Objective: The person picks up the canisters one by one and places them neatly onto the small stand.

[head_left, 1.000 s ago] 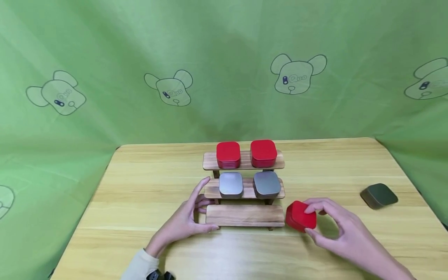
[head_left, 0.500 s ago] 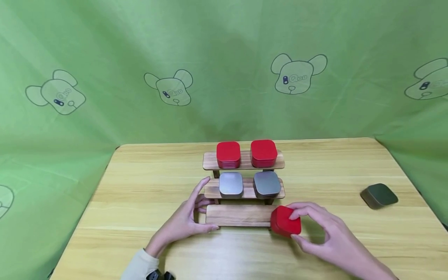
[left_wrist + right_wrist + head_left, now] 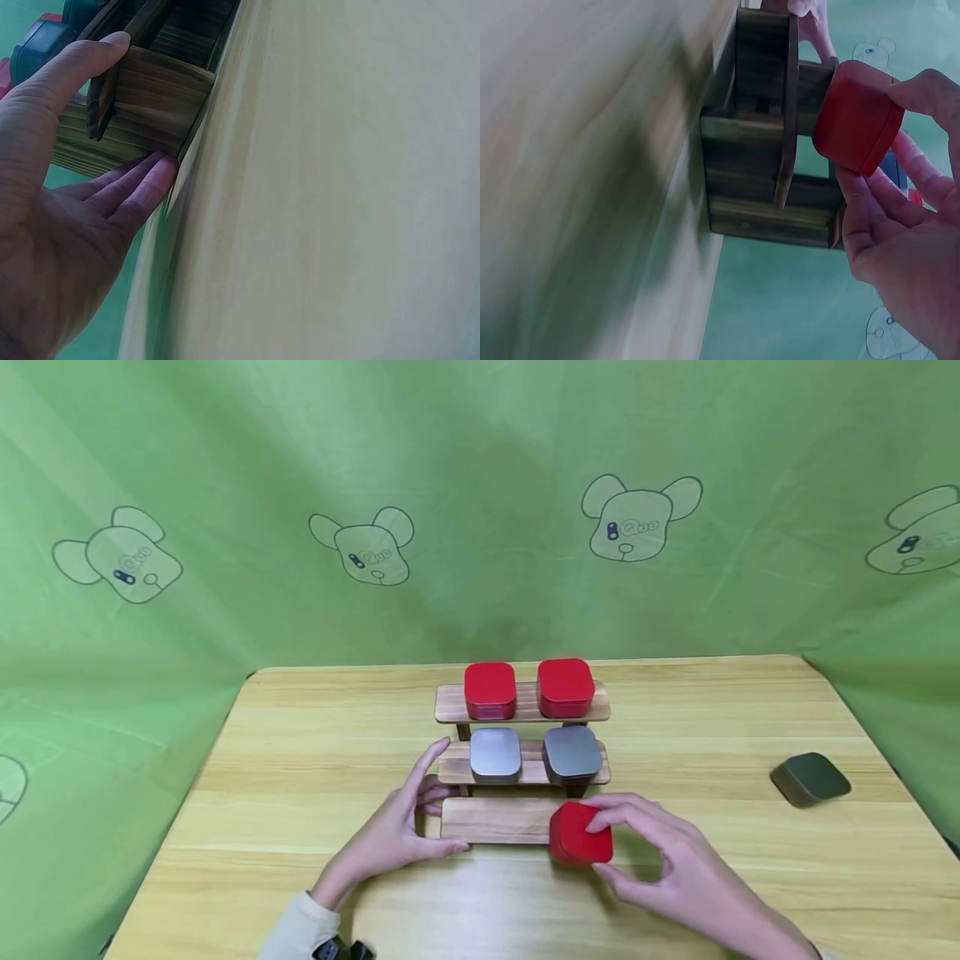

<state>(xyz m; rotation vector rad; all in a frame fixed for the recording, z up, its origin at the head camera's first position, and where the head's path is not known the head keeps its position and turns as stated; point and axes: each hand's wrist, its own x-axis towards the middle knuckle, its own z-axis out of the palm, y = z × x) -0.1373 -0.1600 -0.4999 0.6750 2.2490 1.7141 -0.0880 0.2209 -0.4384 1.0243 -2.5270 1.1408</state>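
In the head view my right hand [image 3: 667, 868] pinches a red square tin [image 3: 581, 835] over the right part of the lowest step of a wooden three-tier display stand [image 3: 495, 821]. The right wrist view shows this red tin [image 3: 857, 116] between thumb and fingers, apart from the step board [image 3: 789, 112]. My left hand [image 3: 393, 827] holds the stand's left end. In the left wrist view its thumb lies on a board's edge and its fingertips touch the side panel [image 3: 154, 101]. Two red tins [image 3: 490, 691] sit on the top tier, two silver-grey tins [image 3: 495, 755] on the middle one.
A dark green-grey tin [image 3: 812, 779] lies on the wooden table [image 3: 315, 727], to the right of the stand. Green cloth [image 3: 480, 527] with printed bear heads hangs behind the table and at both sides.
My right hand has carried the red tin leftward, from beside the stand's right end to over the lowest step. The left hand and the other tins have stayed in place.
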